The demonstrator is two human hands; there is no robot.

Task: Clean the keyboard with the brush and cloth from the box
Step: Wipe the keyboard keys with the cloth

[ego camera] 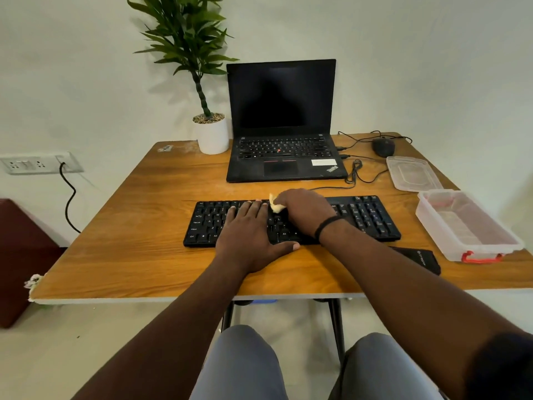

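Observation:
A black keyboard point(366, 216) lies across the middle of the wooden table point(150, 203). My left hand point(251, 235) lies flat on the keys left of centre, fingers straight, thumb at the front edge. My right hand point(305, 212) grips a small yellow cloth point(275, 205) and presses it onto the keys near the keyboard's upper middle. The clear plastic box point(467, 226) with red latches stands open at the right. Its lid point(414, 173) lies behind it. No brush is in sight.
An open black laptop point(284, 122) stands behind the keyboard, with a potted plant point(212, 131) to its left. A mouse point(383, 146) and loose cables lie at the back right. A black pouch point(418, 256) lies under my right forearm near the front edge.

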